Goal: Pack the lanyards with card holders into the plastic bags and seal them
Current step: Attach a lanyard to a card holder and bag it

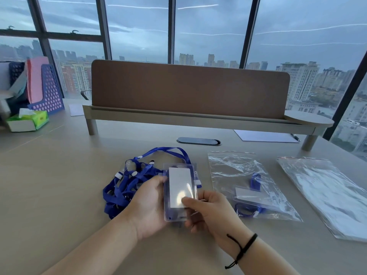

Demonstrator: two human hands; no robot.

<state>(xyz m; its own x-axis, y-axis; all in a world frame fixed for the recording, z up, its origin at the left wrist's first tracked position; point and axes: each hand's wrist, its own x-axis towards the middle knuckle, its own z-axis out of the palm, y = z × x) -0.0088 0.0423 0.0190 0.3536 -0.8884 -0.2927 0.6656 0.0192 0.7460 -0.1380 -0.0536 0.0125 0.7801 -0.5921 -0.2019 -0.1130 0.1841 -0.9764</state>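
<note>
Holding position nearest the viewer: left hand [148, 203] cupped under a clear card holder [179, 192] with a white card inside, fingers curled round its left edge; right hand [208, 210] pinching the holder's lower right part, thumb pressed on its face, a black cord bracelet [241, 250] on the wrist. Holder upright, raised above the desk [59, 185].

Just right: one clear plastic bag [250, 183] lying flat, containing a blue lanyard and card holder in its lower half; whether the top strip is pressed closed cannot be told. Further right, apart from it: a stack of plastic bags [327, 195], contents none visible.

Behind the hands, touching the desk: a tangled heap of blue lanyards [129, 181] with white clips, partly hidden by the held holder.

Beyond: oval cable port [198, 140], sheet of paper [264, 135] under a raised shelf with brown screen [188, 90]. Far left: green tissue box [27, 121], blue file rack [47, 90]. Windows behind.
</note>
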